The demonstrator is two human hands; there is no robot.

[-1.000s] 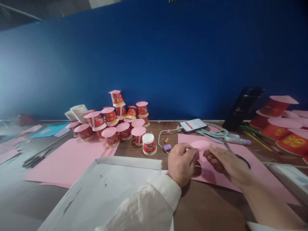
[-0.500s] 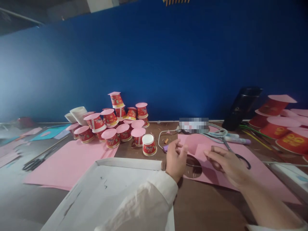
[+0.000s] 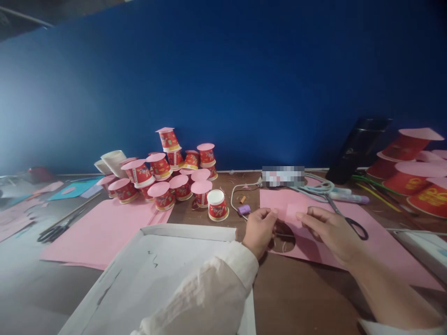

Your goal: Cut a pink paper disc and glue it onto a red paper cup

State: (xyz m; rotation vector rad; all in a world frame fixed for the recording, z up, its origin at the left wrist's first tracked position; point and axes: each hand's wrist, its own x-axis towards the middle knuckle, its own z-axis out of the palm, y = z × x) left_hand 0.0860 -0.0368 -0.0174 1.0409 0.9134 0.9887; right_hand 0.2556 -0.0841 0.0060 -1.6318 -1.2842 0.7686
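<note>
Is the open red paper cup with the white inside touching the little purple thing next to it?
Apart. The head view shows bare brown table between the open red paper cup and the little purple thing.

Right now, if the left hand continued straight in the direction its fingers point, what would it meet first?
Probably the small pink paper piece at its fingertips, and just behind that the right hand. The left hand points right, towards it. Depth is unclear.

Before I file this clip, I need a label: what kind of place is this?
Probably a craft workbench: pink paper sheets, scissors and a pile of red paper cups capped with pink circles.
</note>
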